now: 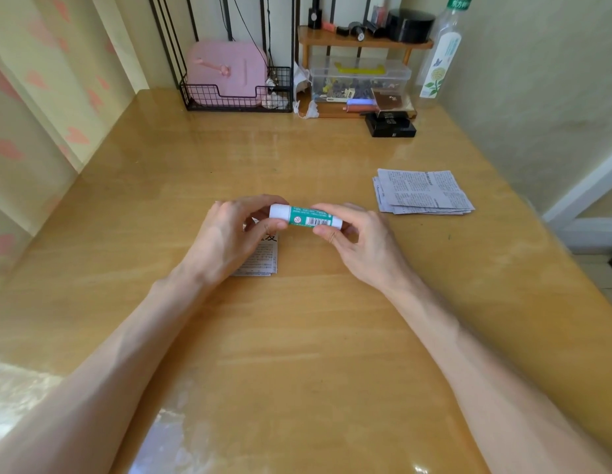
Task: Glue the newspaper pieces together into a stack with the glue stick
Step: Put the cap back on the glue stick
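Note:
A green and white glue stick lies level between both hands above the middle of the wooden table. My left hand pinches its white cap end. My right hand grips the green body end. Under my left hand lies a small stack of newspaper pieces, partly hidden by the hand. A loose pile of several more newspaper pieces rests on the table to the right.
At the back stand a black wire basket with a pink case, a clear plastic box under a small wooden shelf, a black box and a tall clear bottle. Walls close in on both sides.

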